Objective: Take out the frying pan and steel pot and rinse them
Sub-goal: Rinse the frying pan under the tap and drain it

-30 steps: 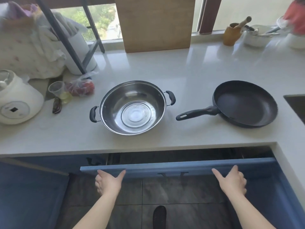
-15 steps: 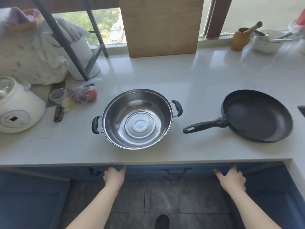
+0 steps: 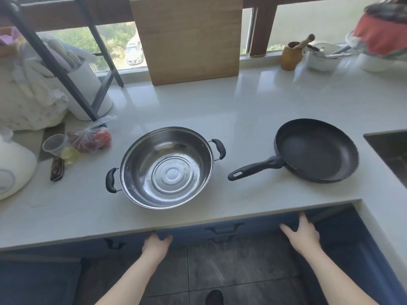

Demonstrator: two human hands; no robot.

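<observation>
Pot and pan are both out: steel pot (image 3: 167, 167) and frying pan (image 3: 316, 149) sit side by side on the bench (image 3: 242, 111); rinsing remains. My left hand (image 3: 155, 244) and right hand (image 3: 302, 234) press flat against the blue drawer front (image 3: 259, 225), gripping nothing. Left fingertips are hidden under the bench edge. Only a corner of the sink (image 3: 392, 150) shows.

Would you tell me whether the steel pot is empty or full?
Empty: the steel pot sits upright, its bare ringed bottom showing.

The counter (image 3: 253, 111) is carrying the pot (image 3: 167, 168), the pan (image 3: 315, 148), a board (image 3: 189, 38), a cup (image 3: 55, 145) and a mortar (image 3: 291, 56).
</observation>
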